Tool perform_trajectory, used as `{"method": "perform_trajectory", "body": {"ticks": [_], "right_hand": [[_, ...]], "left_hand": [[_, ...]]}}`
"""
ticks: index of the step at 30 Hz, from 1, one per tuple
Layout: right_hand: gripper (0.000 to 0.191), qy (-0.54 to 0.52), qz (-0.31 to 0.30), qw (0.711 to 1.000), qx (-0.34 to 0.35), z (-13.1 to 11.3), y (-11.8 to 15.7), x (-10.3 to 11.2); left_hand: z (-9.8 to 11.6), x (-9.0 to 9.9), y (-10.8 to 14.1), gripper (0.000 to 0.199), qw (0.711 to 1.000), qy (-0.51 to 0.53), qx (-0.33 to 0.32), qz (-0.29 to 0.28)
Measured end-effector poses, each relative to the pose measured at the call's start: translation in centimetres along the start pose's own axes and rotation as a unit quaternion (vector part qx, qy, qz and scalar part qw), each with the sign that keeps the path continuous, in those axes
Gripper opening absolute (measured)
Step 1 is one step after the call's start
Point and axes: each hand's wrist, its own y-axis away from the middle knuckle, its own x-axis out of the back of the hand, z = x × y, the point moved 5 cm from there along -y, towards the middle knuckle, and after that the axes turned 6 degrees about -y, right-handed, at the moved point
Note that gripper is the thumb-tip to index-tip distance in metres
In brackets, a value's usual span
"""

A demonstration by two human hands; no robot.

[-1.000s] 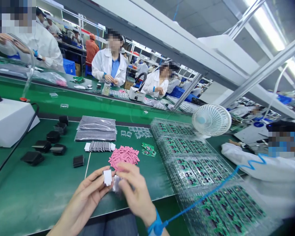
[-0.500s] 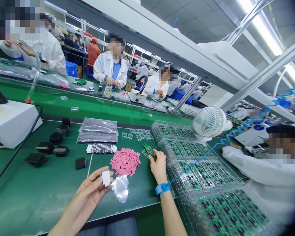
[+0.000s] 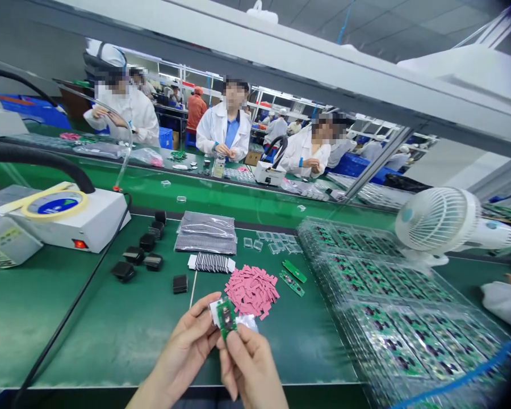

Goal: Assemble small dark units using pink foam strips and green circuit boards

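In the head view, my left hand (image 3: 189, 335) pinches a small white rectangular piece (image 3: 214, 311) near the front of the bench. A small green circuit board (image 3: 227, 318) is in my right hand (image 3: 251, 360), between thumb and fingers. The board overlaps the white piece and covers most of it; whether they are joined I cannot tell. Just beyond my hands lies a heap of pink strips (image 3: 252, 289), with a crumpled clear plastic bag (image 3: 247, 322) partly hidden behind my right hand. Two more circuit boards (image 3: 292, 283) lie right of the heap.
Stacked clear trays of circuit boards (image 3: 392, 318) fill the right side, beside a white fan (image 3: 438, 218). Black blocks (image 3: 123, 271), striped strips (image 3: 206, 233) and clear frames (image 3: 276, 241) lie further back. A white box (image 3: 80, 221) with a cable stands left. Co-workers sit opposite.
My right hand has come left from the boards to meet my left hand, bringing one circuit board. Two boards stay on the bench. The view has turned, shifting the scene rightward.
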Motion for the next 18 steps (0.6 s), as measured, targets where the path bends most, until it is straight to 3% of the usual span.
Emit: {"method": "perform_trajectory", "body": {"ticks": [4,18], "right_hand": [[0.043,-0.103,-0.046,0.993,-0.044,2.0,-0.2,-2.0],[0.043,-0.144,-0.027,0.988,-0.044,1.0,0.3,-1.4]], "left_hand": [[-0.1,0.2,0.2,0.042,1.0,0.014,0.02,0.02],[-0.1,0.1,0.7,0.038,1.0,-0.01,0.009,-0.01]]}}
